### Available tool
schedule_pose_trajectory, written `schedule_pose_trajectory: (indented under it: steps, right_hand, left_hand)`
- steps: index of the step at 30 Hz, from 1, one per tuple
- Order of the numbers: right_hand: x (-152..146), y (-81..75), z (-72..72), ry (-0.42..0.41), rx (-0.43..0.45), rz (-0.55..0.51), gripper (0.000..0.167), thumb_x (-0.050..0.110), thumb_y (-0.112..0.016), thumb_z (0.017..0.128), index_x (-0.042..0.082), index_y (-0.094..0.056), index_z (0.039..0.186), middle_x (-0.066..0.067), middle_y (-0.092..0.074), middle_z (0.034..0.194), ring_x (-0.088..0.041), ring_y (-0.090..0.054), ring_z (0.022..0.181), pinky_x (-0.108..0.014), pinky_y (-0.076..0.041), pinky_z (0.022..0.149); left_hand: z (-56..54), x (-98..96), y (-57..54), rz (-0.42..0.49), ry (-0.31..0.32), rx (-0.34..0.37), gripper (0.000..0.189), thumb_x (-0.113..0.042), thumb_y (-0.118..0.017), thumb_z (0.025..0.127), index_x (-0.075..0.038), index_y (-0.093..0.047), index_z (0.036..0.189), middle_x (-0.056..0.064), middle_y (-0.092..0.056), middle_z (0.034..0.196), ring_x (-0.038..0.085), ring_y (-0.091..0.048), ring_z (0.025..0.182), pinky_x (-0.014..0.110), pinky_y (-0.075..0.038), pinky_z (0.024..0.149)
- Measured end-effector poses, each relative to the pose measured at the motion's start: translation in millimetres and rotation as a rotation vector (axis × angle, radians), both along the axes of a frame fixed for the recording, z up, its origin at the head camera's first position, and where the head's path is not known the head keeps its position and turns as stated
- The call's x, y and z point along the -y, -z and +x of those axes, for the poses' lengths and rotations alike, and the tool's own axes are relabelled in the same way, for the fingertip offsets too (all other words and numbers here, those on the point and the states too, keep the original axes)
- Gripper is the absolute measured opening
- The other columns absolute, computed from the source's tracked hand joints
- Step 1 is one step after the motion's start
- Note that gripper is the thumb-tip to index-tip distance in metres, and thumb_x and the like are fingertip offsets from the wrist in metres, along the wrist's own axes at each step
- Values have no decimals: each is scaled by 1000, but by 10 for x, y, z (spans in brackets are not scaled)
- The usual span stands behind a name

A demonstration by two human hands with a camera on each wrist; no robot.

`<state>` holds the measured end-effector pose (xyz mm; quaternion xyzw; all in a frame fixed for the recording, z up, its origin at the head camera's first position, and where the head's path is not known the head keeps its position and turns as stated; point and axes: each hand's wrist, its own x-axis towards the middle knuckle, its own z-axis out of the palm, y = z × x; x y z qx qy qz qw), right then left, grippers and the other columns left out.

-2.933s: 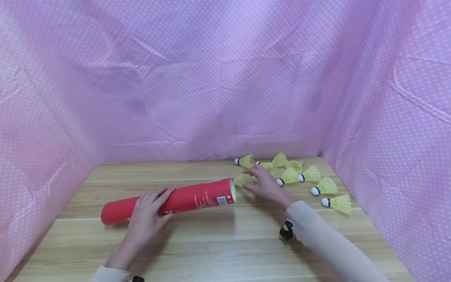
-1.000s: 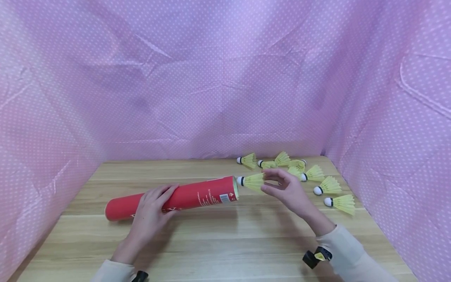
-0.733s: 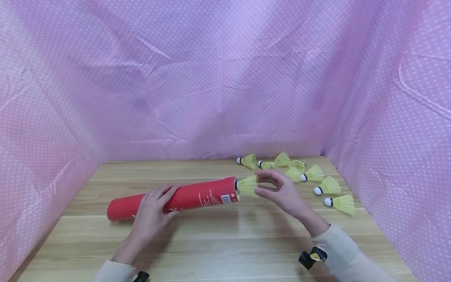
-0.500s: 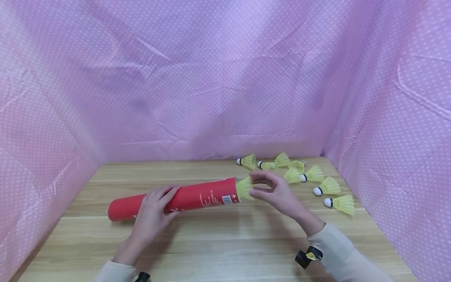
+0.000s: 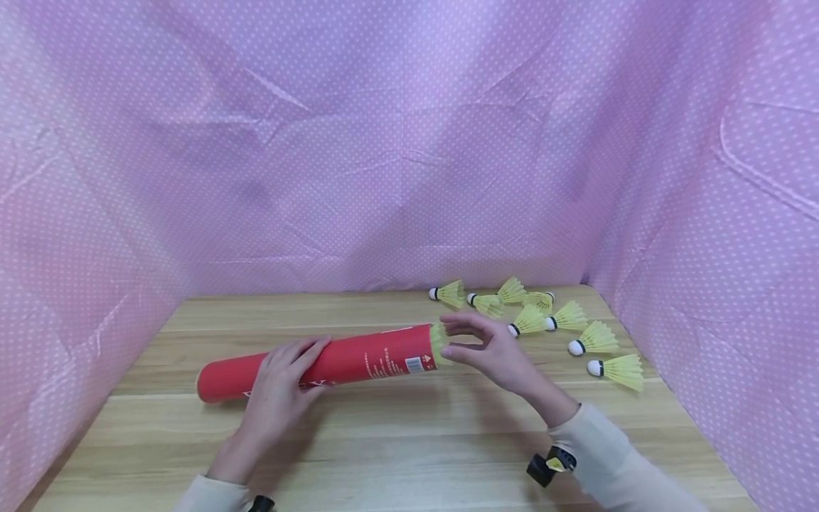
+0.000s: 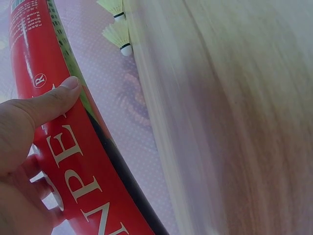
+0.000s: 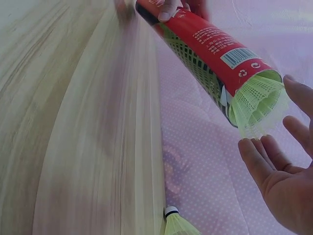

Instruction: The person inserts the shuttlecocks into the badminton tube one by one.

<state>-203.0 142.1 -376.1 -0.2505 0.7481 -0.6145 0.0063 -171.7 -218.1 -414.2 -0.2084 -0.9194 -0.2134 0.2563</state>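
A long red shuttlecock tube (image 5: 377, 355) lies slantwise above the table, its mouth facing right. My left hand (image 5: 271, 398) grips it around the middle, thumb over the printed letters in the left wrist view. At the mouth, my right hand (image 5: 495, 352) holds the skirt edge of a yellow shuttlecock (image 5: 438, 346) between spread fingertips. Only the end of that skirt (image 6: 18, 2) is out of sight in the left wrist view; in the right wrist view the shuttlecock (image 7: 259, 100) shows its netted skirt protruding, its cork hidden inside the tube.
Several yellow shuttlecocks with white corks lie at the back right, among them one at the rear (image 5: 451, 293) and one nearest the front (image 5: 621, 371). Pink dotted cloth (image 5: 397, 156) surrounds the wooden table (image 5: 397, 448) behind and at both sides.
The right hand has moved left and brought the shuttlecock cork-first into the tube's mouth, so that only the skirt's end shows. The left hand keeps its grip, with the tube nearly still.
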Motion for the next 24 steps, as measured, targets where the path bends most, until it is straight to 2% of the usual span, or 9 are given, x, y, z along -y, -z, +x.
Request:
schedule_pose_trajectory:
  steps: [10,14,18,24]
  right_hand:
    - [87,13,16,27,12,12,49,12,-81,87,8,-64,132,-9,-64,125,-32,-61,116,-37,-58,84]
    - [108,20,17,13,17,-1,50,11,-81,86,7,-63,133,-11,-64,126,-33,-61,117,-36,-58,85]
    - [90,11,9,-34,47,-4,52,8,-80,86,6,-62,134,-11,-61,132,-34,-58,122,-40,-55,92]
    - [24,-34,-8,-64,36,72,53,12,-82,85,9,-63,135,-7,-59,135,-31,-56,125,-47,-48,102]
  left_hand:
    - [-2,-18,6,11,1,-3,91,-11,-97,62,-18,-58,143,11,-61,133,36,-55,118,57,-36,104]
    - [8,-19,0,15,-6,-7,90,-11,-97,62,-18,-58,143,10,-61,132,36,-55,117,58,-36,104]
    - [17,-11,-18,15,-8,-15,89,-11,-97,62,-17,-59,142,11,-62,131,36,-56,116,58,-36,104]
    - [14,3,-30,9,-6,-24,89,-11,-98,61,-16,-59,141,13,-62,130,37,-56,115,58,-36,103]
